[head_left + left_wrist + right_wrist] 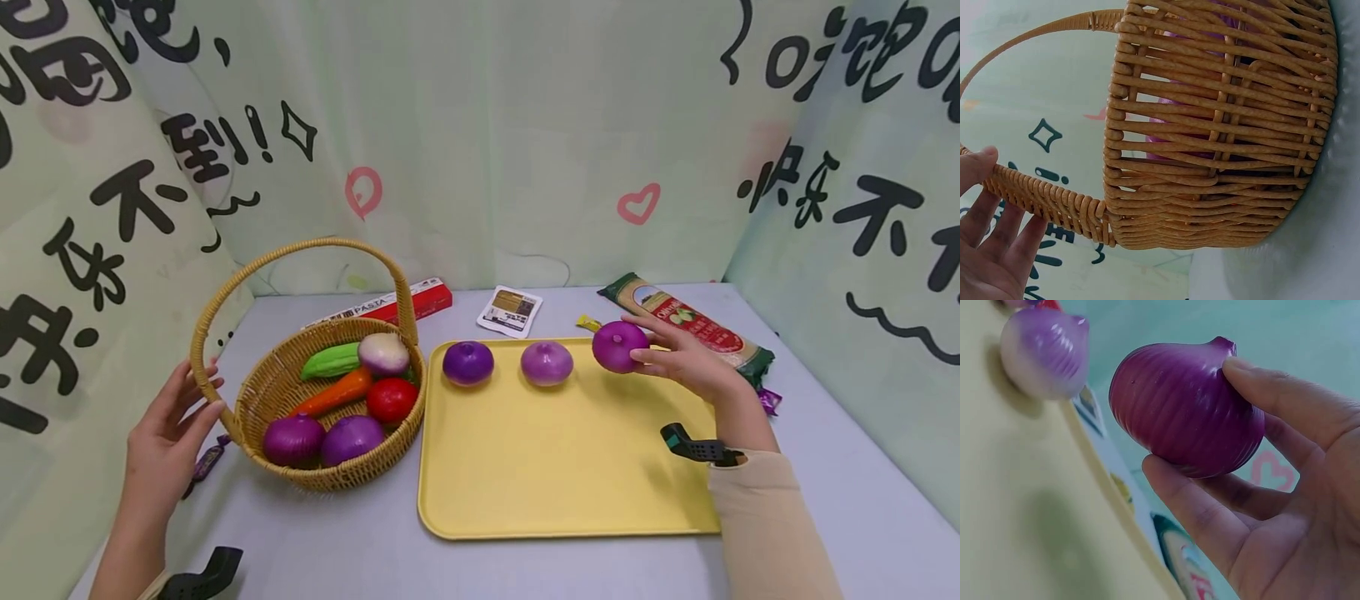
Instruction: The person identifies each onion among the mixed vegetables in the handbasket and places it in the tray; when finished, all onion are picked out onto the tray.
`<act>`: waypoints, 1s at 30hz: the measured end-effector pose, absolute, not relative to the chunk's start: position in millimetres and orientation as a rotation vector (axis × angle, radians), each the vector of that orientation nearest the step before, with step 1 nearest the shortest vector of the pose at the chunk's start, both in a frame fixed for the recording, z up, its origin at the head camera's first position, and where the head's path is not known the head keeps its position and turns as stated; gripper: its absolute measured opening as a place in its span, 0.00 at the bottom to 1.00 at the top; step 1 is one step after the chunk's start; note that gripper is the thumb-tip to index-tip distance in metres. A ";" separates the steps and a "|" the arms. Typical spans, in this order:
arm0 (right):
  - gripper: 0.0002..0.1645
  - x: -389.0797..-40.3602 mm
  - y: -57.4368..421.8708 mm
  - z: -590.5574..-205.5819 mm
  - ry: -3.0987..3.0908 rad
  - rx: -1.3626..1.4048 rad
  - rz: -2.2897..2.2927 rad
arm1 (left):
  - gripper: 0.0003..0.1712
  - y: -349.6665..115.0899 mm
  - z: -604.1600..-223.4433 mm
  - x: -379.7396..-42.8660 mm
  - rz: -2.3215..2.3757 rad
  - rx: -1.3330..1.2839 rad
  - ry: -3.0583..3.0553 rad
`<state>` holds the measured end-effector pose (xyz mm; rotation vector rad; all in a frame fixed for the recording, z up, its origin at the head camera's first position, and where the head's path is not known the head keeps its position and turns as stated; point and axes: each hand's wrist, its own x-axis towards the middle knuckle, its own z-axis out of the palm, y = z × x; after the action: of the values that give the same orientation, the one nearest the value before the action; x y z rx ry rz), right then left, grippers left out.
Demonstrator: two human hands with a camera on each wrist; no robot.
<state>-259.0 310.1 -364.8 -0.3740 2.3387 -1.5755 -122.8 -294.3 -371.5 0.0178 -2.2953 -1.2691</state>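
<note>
My right hand (693, 360) holds a toy purple onion (619, 347) between thumb and fingers, raised over the back right of the yellow tray (555, 467). In the right wrist view the onion (1188, 409) shows its pointed tip by the thumb. A dark purple onion (468, 363) and a paler onion (547, 363) sit on the tray's back left. My left hand (167, 433) grips the handle (1054, 197) of a wicker basket (375, 473) left of the tray. Inside lie a carrot (333, 394), a tomato (392, 401), a purple-white onion (384, 354), a green vegetable (331, 362) and purple onions (352, 440).
Behind the basket lies a red pasta box (431, 298). A white packet (510, 312) and a green-red pasta bag (693, 325) lie behind the tray. Small wrapped candies (208, 460) are by the basket and near the bag. Printed cloth (480, 150) encloses the table's back and sides.
</note>
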 end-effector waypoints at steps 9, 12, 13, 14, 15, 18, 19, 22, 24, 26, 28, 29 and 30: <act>0.39 -263.0 323.2 -386.2 2.240 -0.299 -1.627 | 0.40 -295.0 -371.7 -123.0 -1.283 0.021 -2.294; 0.40 -263.6 326.0 -391.5 2.226 -0.232 -1.622 | 0.39 -293.9 -371.1 -122.4 -1.289 0.011 -2.282; 0.40 -263.9 327.0 -393.3 2.222 -0.209 -1.621 | 0.39 -293.6 -371.0 -122.2 -1.287 0.005 -2.278; 0.41 -264.4 328.0 -395.3 2.221 -0.189 -1.617 | 0.40 -293.3 -370.8 -121.9 -1.284 -0.001 -2.274; 0.41 -265.0 328.9 -397.4 2.215 -0.170 -1.617 | 0.40 -293.1 -370.6 -121.6 -1.286 -0.004 -2.267; 0.41 -267.2 331.2 -401.8 2.196 -0.142 -1.632 | 0.40 -293.3 -370.1 -121.1 -1.276 -0.011 -2.260; 0.41 -268.0 332.1 -403.1 2.193 -0.138 -1.635 | 0.40 -293.5 -370.0 -121.1 -1.279 -0.010 -2.258; 0.41 -269.2 334.0 -405.2 2.176 -0.145 -1.651 | 0.40 -294.0 -369.3 -121.1 -1.289 -0.002 -2.258; 0.42 -268.9 335.4 -405.3 2.177 -0.141 -1.646 | 0.40 -293.7 -369.1 -121.3 -1.293 0.000 -2.258; 0.42 -268.0 336.6 -404.8 2.185 -0.146 -1.632 | 0.40 -293.0 -369.2 -121.5 -1.297 -0.001 -2.256; 0.42 -266.9 337.6 -404.3 2.203 -0.139 -1.609 | 0.40 -292.2 -369.5 -121.4 -1.300 -0.004 -2.254; 0.42 -266.3 338.0 -404.2 2.214 -0.138 -1.596 | 0.40 -291.9 -369.7 -121.3 -1.298 -0.006 -2.255; 0.42 -265.7 338.5 -404.2 2.225 -0.139 -1.583 | 0.40 -291.7 -369.9 -121.2 -1.298 -0.008 -2.256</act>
<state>-265.7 338.5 -404.2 -0.1385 2.2249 -1.5833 -121.2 -291.7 -369.9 -0.0079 -2.2555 -1.2978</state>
